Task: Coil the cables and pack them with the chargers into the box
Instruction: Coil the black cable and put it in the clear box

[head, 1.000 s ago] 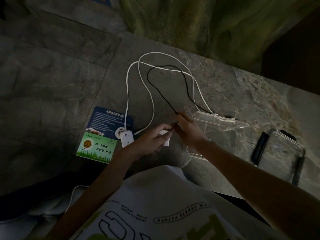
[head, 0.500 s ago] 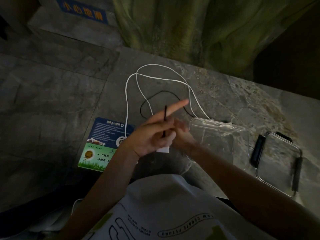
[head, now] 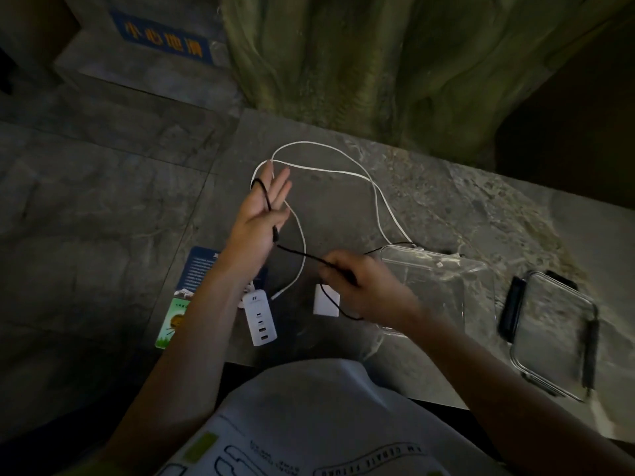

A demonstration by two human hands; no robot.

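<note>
My left hand (head: 263, 214) is raised with straight fingers, and the thin black cable (head: 299, 253) loops over its fingertips and runs down across the palm. My right hand (head: 357, 280) pinches the same cable further along; the rest trails under that hand. A white cable (head: 343, 173) lies in loose loops on the stone table. A long white multi-port charger (head: 260, 317) lies below my left wrist. A small white square charger (head: 324, 300) sits just left of my right hand. The clear plastic box (head: 446, 286) stands open to the right.
The box's clear lid (head: 553, 334) with black clips lies at the far right. A blue and green card (head: 185, 297) lies under my left forearm. A rock-like wall (head: 360, 63) rises behind the table. My white printed shirt fills the lower middle.
My left hand has risen and straightened its fingers, with the black cable now looped over them. My right hand has pulled the cable out to the right. The camera tilted upward.
</note>
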